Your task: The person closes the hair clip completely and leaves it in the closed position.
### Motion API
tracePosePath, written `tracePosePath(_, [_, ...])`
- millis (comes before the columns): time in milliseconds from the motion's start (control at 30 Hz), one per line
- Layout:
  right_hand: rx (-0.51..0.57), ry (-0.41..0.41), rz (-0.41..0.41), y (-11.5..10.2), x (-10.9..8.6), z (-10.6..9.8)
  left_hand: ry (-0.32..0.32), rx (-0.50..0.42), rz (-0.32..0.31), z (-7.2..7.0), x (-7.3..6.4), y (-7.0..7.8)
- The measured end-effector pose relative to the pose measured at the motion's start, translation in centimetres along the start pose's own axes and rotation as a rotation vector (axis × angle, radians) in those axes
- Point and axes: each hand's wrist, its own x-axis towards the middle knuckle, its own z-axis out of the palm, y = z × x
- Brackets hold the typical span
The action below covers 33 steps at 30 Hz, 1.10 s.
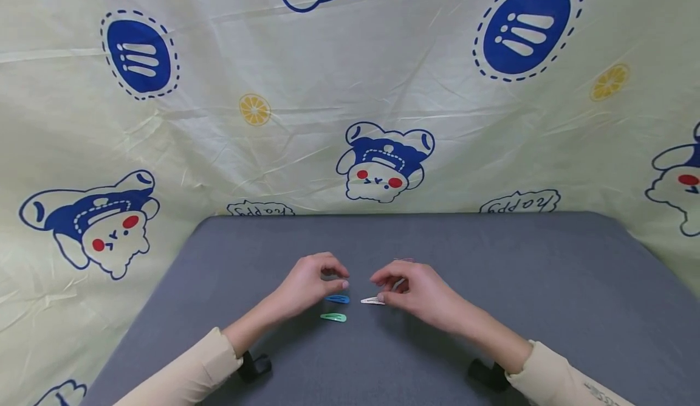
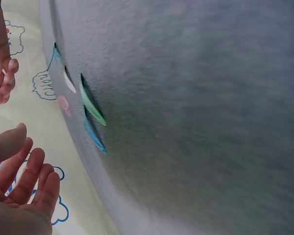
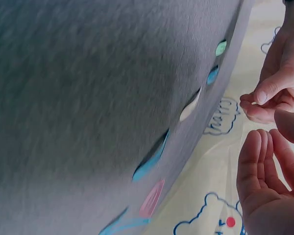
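Note:
Over the table, my left hand [image 1: 317,279] hovers with loosely bent fingers and holds nothing. Just below it lie a blue snap hair clip [image 1: 337,299] and, nearer to me, a green hair clip [image 1: 333,317]. My right hand [image 1: 418,287], also holding nothing, hangs above a white hair clip [image 1: 370,301], overlapping its right end in the head view. In the right wrist view both hands are above the cloth, and a light blue hair clip [image 3: 152,161] and a pink hair clip [image 3: 152,198] lie past the white one. From the head, my right hand hides most of these.
A grey cloth-covered table [image 1: 519,260] spreads around the clips. Another thin blue piece [image 3: 122,225] lies at the bottom of the right wrist view. Behind the table hangs a pale curtain [image 1: 306,169] printed with cartoon figures. A black strap [image 1: 254,366] is on the left wrist.

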Motion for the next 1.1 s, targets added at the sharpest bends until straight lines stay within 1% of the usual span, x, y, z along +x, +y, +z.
tracePosePath(133, [-0.030, 0.027, 0.013, 0.5, -0.2, -0.9, 0.001, 0.000, -0.001, 0.3, 0.8, 0.1])
tracePosePath(367, [-0.066, 0.065, -0.018, 1.8, -0.5, -2.3, -0.006, 0.033, -0.004, 0.8, 1.9, 0.0])
tracePosePath(567, [-0.110, 0.102, -0.019, 2.9, -0.4, -3.4, -0.013, 0.046, 0.013, 1.1, 3.5, 0.3])
tracePosePath(700, [-0.134, 0.103, -0.033, 3.6, -0.1, -4.1, -0.008, 0.055, 0.019, 1.5, 4.6, 0.4])
tracePosePath(800, [-0.149, 0.098, -0.039, 4.3, 0.2, -4.5, -0.025, 0.049, -0.006, 1.9, 5.3, 0.4])
tracePosePath(1000, [-0.181, 0.078, -0.008, 6.0, 1.0, -5.4, -0.061, 0.047, -0.069, 2.8, 6.7, 0.5])
tracePosePath(1100, [-0.177, 0.064, -0.003, 6.9, 1.4, -5.7, -0.075, 0.058, -0.077, 3.2, 7.2, 0.6])
